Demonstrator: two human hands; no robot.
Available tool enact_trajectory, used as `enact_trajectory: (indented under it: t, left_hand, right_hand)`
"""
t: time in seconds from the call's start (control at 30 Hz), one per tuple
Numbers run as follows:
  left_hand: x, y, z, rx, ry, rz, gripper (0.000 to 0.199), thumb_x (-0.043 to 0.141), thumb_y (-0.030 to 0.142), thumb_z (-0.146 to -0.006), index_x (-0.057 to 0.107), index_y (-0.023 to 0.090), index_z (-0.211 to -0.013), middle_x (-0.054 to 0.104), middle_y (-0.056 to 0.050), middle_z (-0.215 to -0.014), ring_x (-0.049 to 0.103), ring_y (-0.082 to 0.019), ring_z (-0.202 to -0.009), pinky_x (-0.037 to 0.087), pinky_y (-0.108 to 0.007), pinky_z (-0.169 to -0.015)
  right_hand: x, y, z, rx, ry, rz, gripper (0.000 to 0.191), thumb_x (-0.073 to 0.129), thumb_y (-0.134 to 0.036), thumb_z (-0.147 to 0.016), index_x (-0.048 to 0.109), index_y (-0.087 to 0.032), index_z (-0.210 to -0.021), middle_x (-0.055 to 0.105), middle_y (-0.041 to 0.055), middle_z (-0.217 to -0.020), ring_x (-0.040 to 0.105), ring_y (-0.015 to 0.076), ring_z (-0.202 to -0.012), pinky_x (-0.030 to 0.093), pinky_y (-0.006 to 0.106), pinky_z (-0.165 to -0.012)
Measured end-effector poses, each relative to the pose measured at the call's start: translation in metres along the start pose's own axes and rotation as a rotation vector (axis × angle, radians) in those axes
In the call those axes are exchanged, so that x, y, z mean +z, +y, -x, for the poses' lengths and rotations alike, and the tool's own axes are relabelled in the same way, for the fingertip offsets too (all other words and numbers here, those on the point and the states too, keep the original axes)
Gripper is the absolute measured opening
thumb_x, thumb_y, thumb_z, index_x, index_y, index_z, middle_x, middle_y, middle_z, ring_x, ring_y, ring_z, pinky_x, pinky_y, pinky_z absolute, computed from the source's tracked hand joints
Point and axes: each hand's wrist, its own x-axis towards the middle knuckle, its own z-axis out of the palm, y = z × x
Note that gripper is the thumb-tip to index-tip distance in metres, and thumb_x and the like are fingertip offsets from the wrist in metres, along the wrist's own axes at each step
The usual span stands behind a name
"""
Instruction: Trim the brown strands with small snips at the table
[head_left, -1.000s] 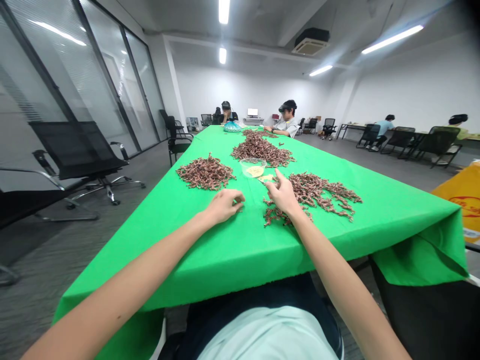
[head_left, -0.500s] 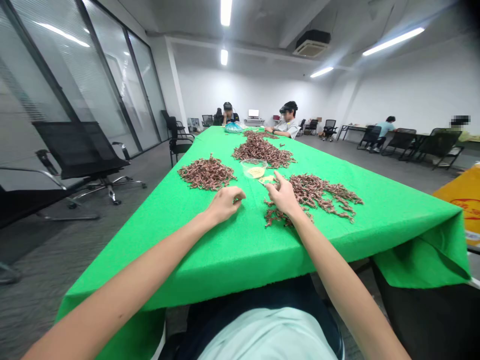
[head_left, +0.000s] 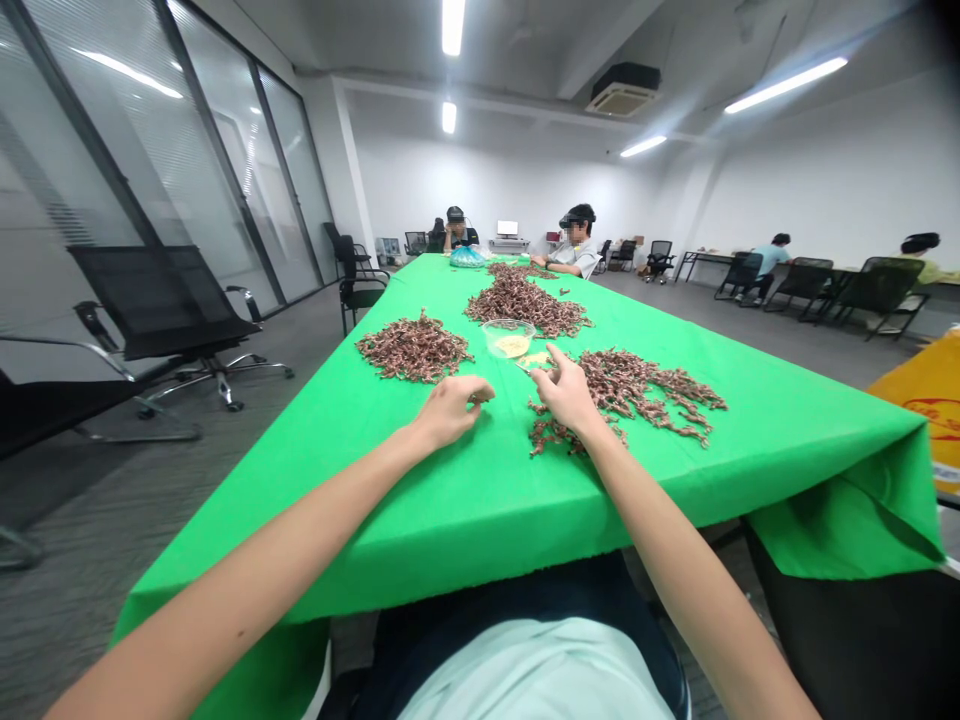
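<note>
- A green-covered desk [head_left: 450,490] is stretching through a white-walled office, bearing piles of knobbly brown pieces [head_left: 414,347].
- The right hand [head_left: 564,392] is keeping its grip closed on a thin metal tool [head_left: 523,368], near a clear bowl [head_left: 508,338].
- The tool's long axis is slanting, its tip pointing forward-left.
- The left hand [head_left: 450,410] is curling, its contents unclear.

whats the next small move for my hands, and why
Probably bring the slim metal tool in your right hand toward your left hand: its tip is out by the clear plastic bowl, while the left fingers are curled, perhaps around a small piece.
</note>
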Motion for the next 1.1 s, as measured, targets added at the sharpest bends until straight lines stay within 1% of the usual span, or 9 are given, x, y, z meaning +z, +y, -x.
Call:
enact_trajectory:
  t: [0.27, 0.57, 0.67, 0.83, 0.97, 1.1]
  left_hand:
    - [-0.0024, 0.0028, -0.0002, -0.012, 0.002, -0.03, 0.034, 0.056, -0.003, -0.069, 0.071, 0.017, -0.092, 0.077, -0.004, -0.093, 0.069, -0.019, -0.082, 0.052, -0.03, -0.077]
    - [-0.0025, 0.0017, -0.0004, -0.015, 0.009, -0.013, 0.033, 0.056, -0.003, -0.068, 0.071, 0.016, -0.09, 0.076, -0.004, -0.089, 0.069, -0.018, -0.079, 0.052, -0.029, -0.074]
    - [-0.0025, 0.0009, -0.0003, -0.012, 0.011, -0.01, 0.032, 0.056, -0.002, -0.068, 0.072, 0.016, -0.089, 0.076, -0.004, -0.088, 0.069, -0.018, -0.078, 0.052, -0.028, -0.073]
    - [-0.0044, 0.0013, -0.0011, -0.033, 0.014, -0.005, 0.03, 0.058, -0.001, -0.067, 0.072, 0.016, -0.087, 0.076, -0.003, -0.087, 0.071, -0.018, -0.079, 0.053, -0.028, -0.074]
    - [-0.0064, 0.0031, -0.0021, -0.043, 0.024, -0.012, 0.027, 0.059, 0.001, -0.066, 0.071, 0.017, -0.085, 0.076, -0.003, -0.085, 0.071, -0.018, -0.078, 0.053, -0.029, -0.074]
    - [-0.0075, 0.0049, -0.0019, -0.044, 0.031, -0.022, 0.025, 0.059, 0.003, -0.068, 0.071, 0.018, -0.085, 0.076, -0.003, -0.085, 0.071, -0.018, -0.077, 0.053, -0.029, -0.074]
  right_hand:
    - [0.0004, 0.0002, 0.0002, -0.008, 0.01, 0.02, 0.084, 0.056, -0.042, -0.086, 0.036, 0.001, -0.155, 0.055, -0.0059, -0.052, 0.049, 0.0148, -0.049, 0.042, 0.029, -0.058]
    - [-0.0008, -0.002, 0.0006, -0.014, 0.01, 0.035, 0.083, 0.057, -0.041, -0.086, 0.038, 0.0, -0.155, 0.053, -0.0071, -0.051, 0.048, 0.0144, -0.049, 0.041, 0.028, -0.058]
    - [-0.0006, -0.002, 0.001, -0.03, 0.015, 0.016, 0.085, 0.057, -0.041, -0.086, 0.033, -0.001, -0.158, 0.051, -0.0083, -0.051, 0.045, 0.0133, -0.048, 0.039, 0.027, -0.055]
    - [-0.0015, -0.0047, 0.0027, -0.043, 0.009, -0.065, 0.095, 0.057, -0.041, -0.087, 0.015, -0.003, -0.163, 0.051, -0.0104, -0.052, 0.04, 0.0111, -0.045, 0.034, 0.025, -0.05]
    - [-0.0022, -0.005, 0.0023, -0.046, 0.007, -0.083, 0.093, 0.057, -0.043, -0.087, 0.021, -0.001, -0.161, 0.049, -0.01, -0.051, 0.039, 0.0105, -0.046, 0.034, 0.025, -0.051]
    - [-0.0021, -0.0037, 0.002, -0.037, 0.009, -0.072, 0.097, 0.057, -0.044, -0.087, 0.014, 0.0, -0.162, 0.051, -0.0096, -0.053, 0.041, 0.0107, -0.047, 0.036, 0.025, -0.052]
